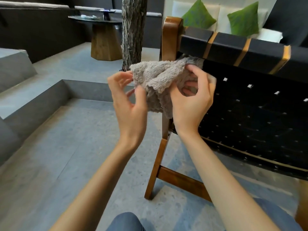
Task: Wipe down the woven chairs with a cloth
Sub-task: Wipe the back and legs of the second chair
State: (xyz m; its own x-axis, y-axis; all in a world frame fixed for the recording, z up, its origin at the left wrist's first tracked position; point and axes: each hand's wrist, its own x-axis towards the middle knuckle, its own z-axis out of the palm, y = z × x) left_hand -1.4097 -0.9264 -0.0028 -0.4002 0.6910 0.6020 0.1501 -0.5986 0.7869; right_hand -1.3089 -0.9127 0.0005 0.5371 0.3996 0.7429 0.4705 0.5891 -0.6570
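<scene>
Blue-trousered knees (pixel 125 221) lowest; above, left hand (pixel 128 100) and right hand (pixel 191 104) both grip bunched grey fleecy cloth (pixel 156 80) in curled fingers (pixel 191 68), black woven wood-framed chair (pixel 250 105) lying immediately rightward, right hand nearer it.

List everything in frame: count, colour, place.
cloth: 1, grey-beige, held up in front of the chair's back
woven chair: 1, black webbing on brown wood frame, right
tree trunk: 1, grey-brown, top centre
side table: 1, dark top on wooden base, top left; small items on it too blurred to name
sofa: 1, white, top right
cushions: 2, green, on the sofa
steps: several, grey, left
trouser legs: 2, blue, bottom edge
left hand: 1, pinches the cloth's left edge
right hand: 1, grips the cloth's right side
</scene>
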